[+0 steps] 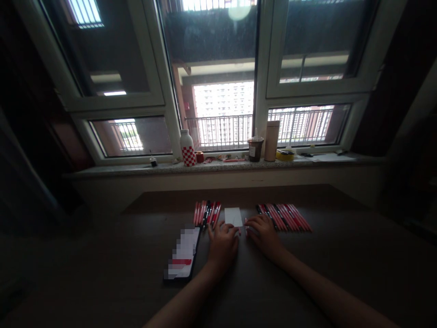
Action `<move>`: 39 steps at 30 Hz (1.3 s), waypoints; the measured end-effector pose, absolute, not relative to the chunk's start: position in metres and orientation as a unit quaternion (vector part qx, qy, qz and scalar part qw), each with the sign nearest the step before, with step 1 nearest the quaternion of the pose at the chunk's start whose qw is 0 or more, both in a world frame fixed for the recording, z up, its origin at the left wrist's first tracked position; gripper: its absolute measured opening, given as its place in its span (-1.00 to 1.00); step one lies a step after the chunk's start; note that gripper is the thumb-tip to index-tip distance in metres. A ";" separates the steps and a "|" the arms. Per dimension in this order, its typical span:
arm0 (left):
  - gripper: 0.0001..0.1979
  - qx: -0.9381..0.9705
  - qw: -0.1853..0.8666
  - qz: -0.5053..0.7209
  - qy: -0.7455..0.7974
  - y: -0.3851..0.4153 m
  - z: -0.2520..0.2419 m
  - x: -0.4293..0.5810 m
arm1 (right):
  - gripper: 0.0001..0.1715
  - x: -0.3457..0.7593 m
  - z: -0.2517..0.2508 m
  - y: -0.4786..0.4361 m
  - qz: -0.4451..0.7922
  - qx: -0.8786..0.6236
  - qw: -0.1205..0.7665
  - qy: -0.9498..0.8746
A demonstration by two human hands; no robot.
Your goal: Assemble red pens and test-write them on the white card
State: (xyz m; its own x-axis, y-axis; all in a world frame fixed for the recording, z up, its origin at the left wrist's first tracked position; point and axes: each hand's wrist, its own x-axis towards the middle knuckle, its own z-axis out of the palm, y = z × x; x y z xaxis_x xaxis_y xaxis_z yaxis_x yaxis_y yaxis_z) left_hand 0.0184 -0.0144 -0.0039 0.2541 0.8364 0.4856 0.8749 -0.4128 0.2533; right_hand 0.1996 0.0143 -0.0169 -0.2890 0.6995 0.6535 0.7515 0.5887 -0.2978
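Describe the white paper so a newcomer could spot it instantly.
On the dark table below the window, find the two rows of pens. The white paper lies in the gap between them, just beyond the left hand. Unlike the slim, mostly pink pens, it is flat, white and nearly square.

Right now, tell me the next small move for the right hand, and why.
I'd probably ease the right hand toward the pens on the right, bringing the small pink thing at its fingertips: that thing sits apart from them, and that group is close by.
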 end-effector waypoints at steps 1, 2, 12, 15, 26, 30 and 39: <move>-0.73 -0.795 0.030 -0.285 -0.535 -0.015 -0.004 0.018 | -0.81 0.200 -0.017 0.015 -0.033 -0.454 0.391 -0.800; -0.72 -0.798 0.028 -0.285 -0.530 -0.015 -0.004 0.019 | -0.81 0.200 -0.018 0.015 -0.032 -0.456 0.393 -0.798; -0.76 -0.808 0.043 -0.276 -0.519 -0.017 -0.006 0.019 | -0.82 0.201 -0.021 0.018 -0.031 -0.465 0.403 -0.788; -0.76 -0.809 0.040 -0.276 -0.518 -0.017 -0.006 0.019 | -0.83 0.201 -0.021 0.018 -0.032 -0.464 0.404 -0.788; -0.75 -0.815 0.032 -0.268 -0.512 -0.016 -0.007 0.018 | -0.84 0.201 -0.022 0.019 -0.040 -0.472 0.395 -0.787; -0.76 -0.815 0.039 -0.266 -0.513 -0.017 -0.007 0.018 | -0.83 0.201 -0.022 0.018 -0.047 -0.475 0.394 -0.785; -0.75 -0.802 0.021 -0.281 -0.526 -0.014 -0.005 0.017 | -0.78 0.202 -0.023 0.019 -0.054 -0.477 0.388 -0.787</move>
